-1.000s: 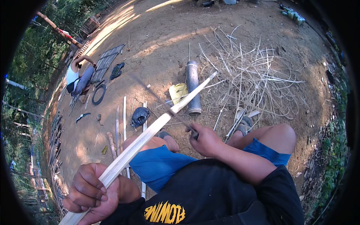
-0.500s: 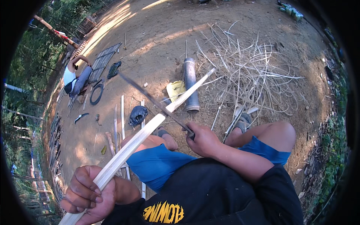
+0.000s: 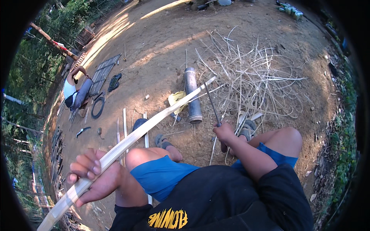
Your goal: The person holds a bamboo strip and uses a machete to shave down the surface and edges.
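A long pale strip, apparently split bamboo (image 3: 154, 120), slants from the lower left across my lap, its thin end near the shavings. My left hand (image 3: 106, 180) holds its near part between thumb and palm, fingers loosely curled over it. My right hand (image 3: 225, 133) is closed on the handle of a knife (image 3: 211, 103) with a long, narrow, dark blade. The blade points up and away, its tip close to the strip's far end; whether they touch I cannot tell. Beyond the strip lies a dark tube (image 3: 195, 109), partly crossed by it.
Curly pale shavings (image 3: 254, 77) form a wide heap ahead on the right. A yellow bag or cloth (image 3: 175, 98) lies beside the tube. More strips (image 3: 125, 123) rest by my left knee. Farther left, another person (image 3: 71, 90) bends near a slatted panel (image 3: 103, 73) and a black coil (image 3: 98, 107).
The knife has moved right and forward, from lying across the middle of the strip to beside its far end. My left fingers have loosened, and the strip's near end extends farther down-left.
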`<state>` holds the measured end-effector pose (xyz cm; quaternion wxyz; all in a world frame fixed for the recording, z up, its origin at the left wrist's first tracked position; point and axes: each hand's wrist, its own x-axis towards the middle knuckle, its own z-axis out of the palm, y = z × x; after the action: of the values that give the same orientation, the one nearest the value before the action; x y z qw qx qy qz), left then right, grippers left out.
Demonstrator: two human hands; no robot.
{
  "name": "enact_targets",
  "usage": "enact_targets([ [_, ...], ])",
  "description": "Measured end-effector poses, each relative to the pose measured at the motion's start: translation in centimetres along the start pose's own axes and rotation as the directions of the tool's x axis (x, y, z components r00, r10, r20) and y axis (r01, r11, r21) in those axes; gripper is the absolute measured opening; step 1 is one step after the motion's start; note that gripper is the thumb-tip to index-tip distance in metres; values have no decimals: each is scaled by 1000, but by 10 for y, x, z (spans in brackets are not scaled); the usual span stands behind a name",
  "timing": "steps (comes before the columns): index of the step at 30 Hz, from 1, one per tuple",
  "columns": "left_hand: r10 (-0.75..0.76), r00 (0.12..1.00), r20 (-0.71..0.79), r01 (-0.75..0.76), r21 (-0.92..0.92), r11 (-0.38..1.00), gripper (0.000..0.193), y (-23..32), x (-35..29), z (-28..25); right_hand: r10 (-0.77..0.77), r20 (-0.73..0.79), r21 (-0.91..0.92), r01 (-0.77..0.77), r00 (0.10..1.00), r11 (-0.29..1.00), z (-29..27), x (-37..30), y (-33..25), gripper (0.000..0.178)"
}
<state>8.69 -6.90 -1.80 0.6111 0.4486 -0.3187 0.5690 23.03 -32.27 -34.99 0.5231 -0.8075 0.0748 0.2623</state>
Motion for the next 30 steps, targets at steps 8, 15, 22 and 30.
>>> enact_targets([
  [8,-239,957,164,250,-49,967,92,-70,-25,-7,-214,21,-21,215,977,976,-2,-47,-51,33],
  [15,-370,904,212,399,-115,910,80,-76,-21,5,-445,83,23,445,892,895,-3,-69,-90,32],
  [22,-379,913,151,393,-80,916,75,-75,-21,11,-631,196,4,643,750,766,-5,-108,-141,29],
  [30,-449,888,100,458,-102,883,64,-69,-25,11,-557,105,-10,561,824,828,9,-65,-128,25],
])
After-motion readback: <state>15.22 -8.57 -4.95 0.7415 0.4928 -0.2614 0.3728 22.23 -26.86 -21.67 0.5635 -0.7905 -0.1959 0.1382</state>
